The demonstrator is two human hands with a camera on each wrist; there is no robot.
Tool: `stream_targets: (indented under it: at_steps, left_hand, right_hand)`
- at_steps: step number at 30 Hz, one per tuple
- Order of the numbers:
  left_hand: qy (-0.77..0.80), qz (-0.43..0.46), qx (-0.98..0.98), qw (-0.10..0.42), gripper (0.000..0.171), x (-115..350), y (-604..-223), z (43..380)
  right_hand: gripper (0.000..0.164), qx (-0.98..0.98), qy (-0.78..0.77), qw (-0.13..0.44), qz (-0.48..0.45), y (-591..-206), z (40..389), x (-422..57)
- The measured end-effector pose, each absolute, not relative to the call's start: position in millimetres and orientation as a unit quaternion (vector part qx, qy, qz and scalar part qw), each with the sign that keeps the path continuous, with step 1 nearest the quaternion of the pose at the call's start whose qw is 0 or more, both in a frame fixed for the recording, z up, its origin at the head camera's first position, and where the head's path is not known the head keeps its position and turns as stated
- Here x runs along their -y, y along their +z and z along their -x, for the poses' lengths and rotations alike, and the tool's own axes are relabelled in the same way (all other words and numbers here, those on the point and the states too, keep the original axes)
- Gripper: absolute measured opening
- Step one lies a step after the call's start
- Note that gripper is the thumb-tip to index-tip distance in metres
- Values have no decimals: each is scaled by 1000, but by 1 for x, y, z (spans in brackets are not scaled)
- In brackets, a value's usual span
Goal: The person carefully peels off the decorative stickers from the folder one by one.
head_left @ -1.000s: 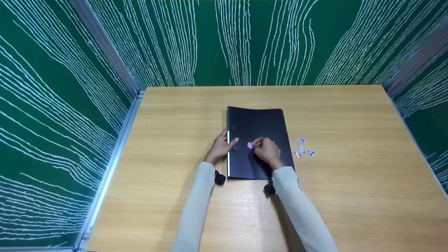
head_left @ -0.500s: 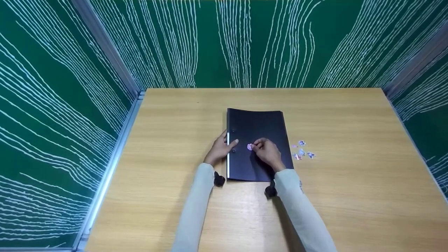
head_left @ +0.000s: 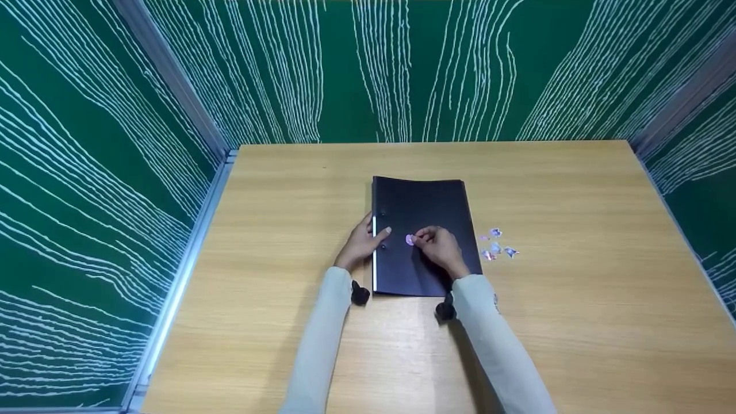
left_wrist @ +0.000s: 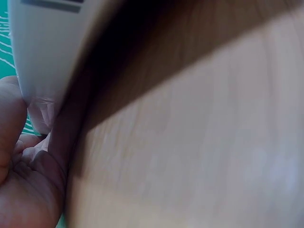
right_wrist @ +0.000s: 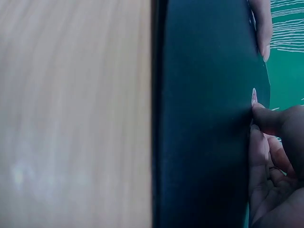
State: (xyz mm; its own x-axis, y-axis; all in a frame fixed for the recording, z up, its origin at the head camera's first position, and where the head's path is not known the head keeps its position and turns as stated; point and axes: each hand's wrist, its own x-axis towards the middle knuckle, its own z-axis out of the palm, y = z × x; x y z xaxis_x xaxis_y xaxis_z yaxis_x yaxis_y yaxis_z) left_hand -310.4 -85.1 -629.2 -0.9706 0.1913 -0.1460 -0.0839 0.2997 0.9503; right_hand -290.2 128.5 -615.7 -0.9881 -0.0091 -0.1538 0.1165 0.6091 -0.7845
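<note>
A black ring binder [head_left: 422, 201] lies on the table with its spine to the left. My left hand [head_left: 357, 246] grips the spine, the thumb over the cover and the other fingers partly hidden at the spine's side. The left wrist view shows the binder's pale spine label [left_wrist: 47, 52] close up between thumb and fingers. With fingertips low over the middle of the cover, my right hand [head_left: 440, 248] pinches a small round pink sticker [head_left: 410, 240]. In the right wrist view the sticker [right_wrist: 254, 96] is seen nearly edge-on, its tip sticking out past the fingertips.
Several small pink and purple cut-out stickers [head_left: 496, 247] lie loose on the wooden table [head_left: 586, 241], just right of the binder. Green panels [head_left: 339, 69] with white wavy lines enclose the table at the back and sides. Each wrist carries a small black camera [head_left: 360, 294].
My right hand has turned slightly at the wrist, and the sticker has shifted a touch left over the cover. The left hand and the binder stay in place.
</note>
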Motion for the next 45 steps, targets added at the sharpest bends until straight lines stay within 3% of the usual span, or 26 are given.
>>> stream_targets:
  at_steps: [45]
  left_hand:
    - [603,-40,-789,112,70,85,-632,312]
  right_hand:
    - [14,-924,-372,53,-69,-615,292,-122]
